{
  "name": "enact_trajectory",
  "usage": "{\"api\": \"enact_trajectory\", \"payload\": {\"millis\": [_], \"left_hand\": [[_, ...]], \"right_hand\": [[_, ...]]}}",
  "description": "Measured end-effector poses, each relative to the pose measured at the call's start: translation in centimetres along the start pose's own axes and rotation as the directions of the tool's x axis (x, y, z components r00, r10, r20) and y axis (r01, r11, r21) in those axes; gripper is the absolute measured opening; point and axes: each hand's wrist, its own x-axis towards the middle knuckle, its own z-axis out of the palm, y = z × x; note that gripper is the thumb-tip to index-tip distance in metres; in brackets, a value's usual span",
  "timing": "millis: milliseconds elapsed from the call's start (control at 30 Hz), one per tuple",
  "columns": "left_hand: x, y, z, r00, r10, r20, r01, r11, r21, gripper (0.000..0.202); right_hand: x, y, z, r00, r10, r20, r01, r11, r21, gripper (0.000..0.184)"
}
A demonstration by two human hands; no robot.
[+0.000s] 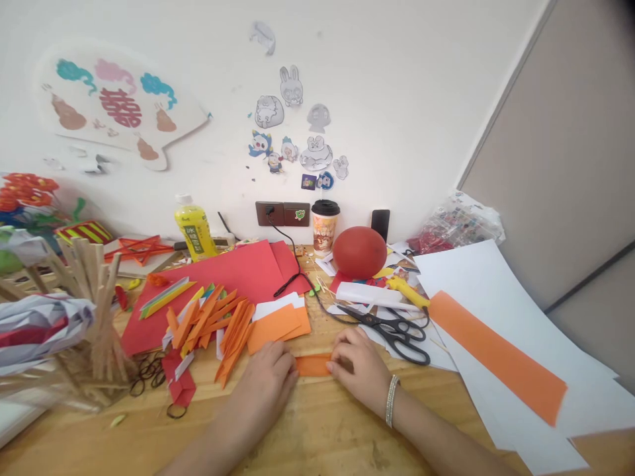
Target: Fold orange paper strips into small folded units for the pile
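A small orange paper piece (313, 365) lies flat on the wooden table (317, 430). My left hand (265, 383) presses down on its left end with the fingers curled together. My right hand (360, 367) pinches its right end; a bead bracelet is on that wrist. Just beyond my left hand lie a stack of orange paper rectangles (278, 326) and a heap of folded orange strips (211, 324). Black scissors (394, 328) rest shut beside my right hand.
Red paper sheets (233, 277) cover the middle of the table. White sheets with a long orange strip (496, 357) lie at the right. A wooden stick frame (96, 311) stands at left, black rubber bands (149, 370) near it. A yellow bottle (194, 228), cup (325, 226) and red ball (359, 252) stand by the wall.
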Motion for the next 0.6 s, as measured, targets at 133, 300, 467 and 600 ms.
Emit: {"api": "enact_trajectory", "payload": {"millis": [133, 300, 467, 600], "left_hand": [[0.07, 0.16, 0.03, 0.997, -0.048, 0.056, 0.046, 0.998, 0.03, 0.022], [0.14, 0.47, -0.11, 0.994, -0.086, 0.067, 0.083, 0.996, 0.042, 0.022], [0.23, 0.55, 0.42, 0.995, -0.077, 0.071, 0.066, 0.988, 0.139, 0.023], [0.24, 0.57, 0.81, 0.995, -0.067, 0.073, 0.05, 0.974, 0.222, 0.021]], "right_hand": [[-0.09, 0.06, -0.13, 0.998, -0.039, 0.041, 0.038, 0.999, 0.024, 0.018], [0.02, 0.1, -0.16, 0.999, -0.008, 0.038, 0.006, 0.998, 0.06, 0.014], [0.25, -0.16, 0.23, 0.997, 0.075, 0.001, -0.075, 0.996, 0.049, 0.016], [0.27, -0.13, 0.54, 0.991, 0.126, -0.041, -0.124, 0.992, 0.038, 0.015]]}}
